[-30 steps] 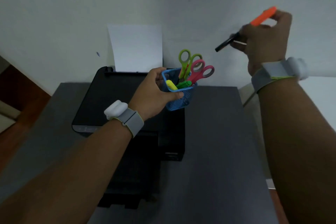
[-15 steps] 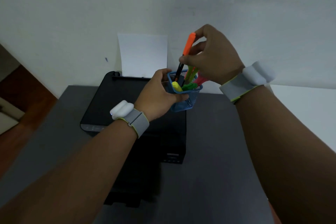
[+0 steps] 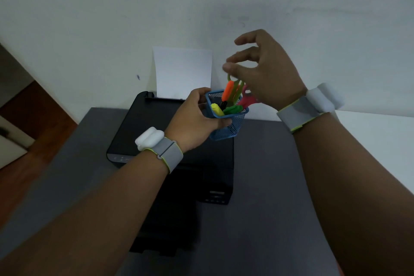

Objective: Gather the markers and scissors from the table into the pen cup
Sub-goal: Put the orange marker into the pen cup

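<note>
My left hand (image 3: 197, 121) grips the pen cup (image 3: 228, 125), orange marker (image 3: 227, 92) just under my open, empty right hand (image 3: 264, 74); I'd judge gathering nearly done, next setting the cup down.

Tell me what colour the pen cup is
Blue wire mesh; the pen cup shows best in the head view.
</note>
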The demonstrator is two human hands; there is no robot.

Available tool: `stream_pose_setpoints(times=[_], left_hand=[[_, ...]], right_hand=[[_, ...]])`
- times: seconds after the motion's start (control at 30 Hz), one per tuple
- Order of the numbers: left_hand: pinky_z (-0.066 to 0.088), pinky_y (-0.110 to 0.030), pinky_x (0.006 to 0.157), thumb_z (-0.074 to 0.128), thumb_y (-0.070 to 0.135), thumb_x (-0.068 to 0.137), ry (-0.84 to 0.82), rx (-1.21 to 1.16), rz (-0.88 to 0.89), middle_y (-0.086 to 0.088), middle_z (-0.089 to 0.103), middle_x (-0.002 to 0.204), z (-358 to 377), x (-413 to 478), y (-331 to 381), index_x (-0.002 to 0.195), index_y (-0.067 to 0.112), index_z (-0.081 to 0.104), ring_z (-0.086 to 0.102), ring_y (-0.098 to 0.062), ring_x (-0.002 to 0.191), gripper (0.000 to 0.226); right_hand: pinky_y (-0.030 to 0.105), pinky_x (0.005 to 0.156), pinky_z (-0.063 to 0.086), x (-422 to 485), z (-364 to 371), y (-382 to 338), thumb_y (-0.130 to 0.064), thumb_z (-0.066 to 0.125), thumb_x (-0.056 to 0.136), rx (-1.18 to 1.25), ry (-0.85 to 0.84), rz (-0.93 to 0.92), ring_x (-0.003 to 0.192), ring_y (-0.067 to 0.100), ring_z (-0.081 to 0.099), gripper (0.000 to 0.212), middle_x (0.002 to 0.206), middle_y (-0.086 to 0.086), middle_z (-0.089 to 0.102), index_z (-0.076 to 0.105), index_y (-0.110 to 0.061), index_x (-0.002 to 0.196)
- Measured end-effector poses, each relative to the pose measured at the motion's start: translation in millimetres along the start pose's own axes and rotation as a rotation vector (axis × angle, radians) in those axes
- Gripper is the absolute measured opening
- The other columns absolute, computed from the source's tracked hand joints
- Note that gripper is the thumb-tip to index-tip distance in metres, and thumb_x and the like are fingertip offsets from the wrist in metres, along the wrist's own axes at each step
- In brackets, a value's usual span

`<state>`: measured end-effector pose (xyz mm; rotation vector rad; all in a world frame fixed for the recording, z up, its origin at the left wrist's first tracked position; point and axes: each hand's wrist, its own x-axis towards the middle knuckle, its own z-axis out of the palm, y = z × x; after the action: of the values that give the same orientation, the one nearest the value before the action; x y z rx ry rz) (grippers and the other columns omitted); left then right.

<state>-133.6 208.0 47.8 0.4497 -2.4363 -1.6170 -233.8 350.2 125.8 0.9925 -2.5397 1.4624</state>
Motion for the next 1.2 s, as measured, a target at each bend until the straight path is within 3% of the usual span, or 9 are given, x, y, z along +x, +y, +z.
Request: stream_pose_setpoints(times=[0.17,0.33,0.47,0.53,0.63,0.77,0.87,1.07,1.2], left_hand=[[0.047,-0.033,0.108,0.091,0.028,0.069,0.020,-0.016,0.012,0.008,0.058,0.136,-12,-5,-1,0.143,0.025,0.043,0.053,-0.010,0.127,0.088],[0.051,-0.036,0.105,0.090,0.025,0.069,0.025,-0.066,0.026,0.010,0.060,0.135,-33,-9,4,0.141,0.026,0.046,0.057,-0.008,0.125,0.085],[0.053,-0.014,0.092,0.089,0.019,0.070,0.000,-0.097,0.032,0.009,0.060,0.133,-46,-14,7,0.144,0.023,0.046,0.057,0.003,0.117,0.086],[0.053,-0.024,0.100,0.090,0.017,0.070,-0.019,-0.109,0.030,0.007,0.062,0.134,-51,-15,6,0.144,0.023,0.046,0.059,0.002,0.117,0.086],[0.050,-0.040,0.108,0.089,0.015,0.070,-0.029,-0.125,0.016,0.005,0.064,0.135,-67,-20,2,0.144,0.024,0.048,0.061,-0.007,0.122,0.085],[0.048,-0.045,0.110,0.087,0.008,0.072,-0.024,-0.169,0.003,0.002,0.064,0.137,-96,-28,-11,0.144,0.023,0.049,0.059,-0.016,0.127,0.083],[0.048,-0.044,0.110,0.083,0.002,0.075,-0.025,-0.180,-0.002,0.003,0.065,0.135,-124,-29,-25,0.146,0.019,0.048,0.061,-0.016,0.125,0.081],[0.048,-0.018,0.104,0.082,0.005,0.078,-0.028,-0.113,0.010,0.016,0.066,0.127,-208,-15,-61,0.149,0.019,0.045,0.062,0.013,0.111,0.081],[0.052,-0.018,0.098,0.082,0.013,0.080,0.023,-0.032,0.051,0.007,0.071,0.124,-287,8,-101,0.142,0.025,0.054,0.065,0.002,0.113,0.069]], right_hand=[[0.040,0.094,0.058,1,-9,23,-0.023,0.066,0.093,0.260,0.248,0.159,0.101,0.017,0.072,0.022,0.107,0.004,0.075,0.068,-0.014,0.113],[0.046,0.102,0.051,-20,4,47,0.004,0.043,0.096,0.810,0.130,0.428,0.110,0.029,0.066,0.041,0.131,0.018,0.064,0.060,-0.011,0.130],[0.043,0.099,0.049,-38,22,61,0.016,0.050,0.070,0.713,-0.136,0.303,0.126,0.019,0.062,0.074,0.128,0.004,0.067,0.053,-0.018,0.136],[0.038,0.097,0.047,-43,30,56,0.020,0.055,0.065,0.662,-0.328,0.199,0.127,0.014,0.060,0.076,0.133,0.002,0.065,0.053,-0.021,0.130],[0.038,0.109,0.048,-39,41,38,0.024,0.068,0.077,0.569,-0.471,0.076,0.129,0.017,0.059,0.065,0.136,0.009,0.064,0.050,-0.003,0.133],[0.038,0.103,0.054,-28,63,18,0.003,0.078,0.080,0.479,-0.479,0.034,0.120,0.018,0.066,0.052,0.127,0.005,0.071,0.060,-0.003,0.128],[0.040,0.102,0.055,-17,89,4,-0.006,0.082,0.078,0.423,-0.463,0.025,0.119,0.014,0.067,0.058,0.126,0.001,0.071,0.058,-0.007,0.130],[0.027,0.097,0.056,13,173,-36,-0.001,0.084,0.075,0.426,-0.402,0.007,0.117,0.008,0.066,0.061,0.123,-0.005,0.071,0.060,-0.011,0.129],[0.013,0.084,0.055,52,260,-63,0.009,0.082,0.073,0.441,-0.357,0.040,0.104,-0.001,0.069,0.060,0.116,0.000,0.072,0.058,-0.002,0.127]])
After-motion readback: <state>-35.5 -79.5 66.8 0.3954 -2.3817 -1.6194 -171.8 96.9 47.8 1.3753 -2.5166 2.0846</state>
